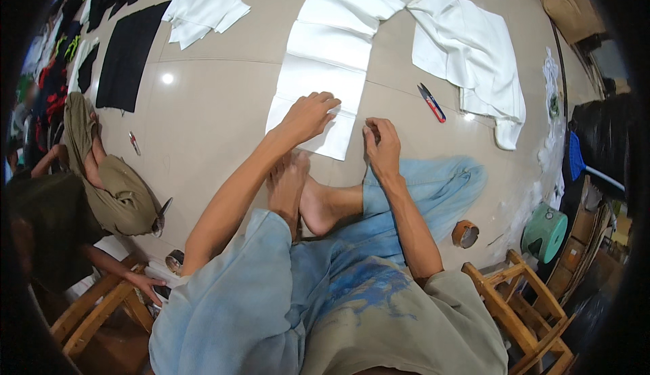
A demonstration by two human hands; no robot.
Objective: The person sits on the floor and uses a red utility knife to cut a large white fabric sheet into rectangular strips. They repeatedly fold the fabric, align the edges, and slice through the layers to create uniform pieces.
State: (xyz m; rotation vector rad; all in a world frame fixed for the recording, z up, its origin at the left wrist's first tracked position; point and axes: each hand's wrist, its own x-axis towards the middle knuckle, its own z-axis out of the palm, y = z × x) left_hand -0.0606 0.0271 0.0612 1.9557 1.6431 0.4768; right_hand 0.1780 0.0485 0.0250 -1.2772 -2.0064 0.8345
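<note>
My left hand (315,112) rests on a long, creased strip of white fabric (315,63), fingers slightly bent and apart. Just right of the strip's near end, my right hand (381,139) is open, fingers loosely curved, holding nothing I can see. The strip arches away and runs into a bunched white piece (474,57) at right. Red-and-black thread snips (431,102) lie between them. My bare feet (323,206) are below the strip's near end.
A co-worker in olive trousers (118,199) sits at left. Black fabric (128,53) and white pieces (203,3) lie at upper left. At right are a brown round container (465,233), green tub (545,233), blue dustpan (577,155) and wooden stool (514,294).
</note>
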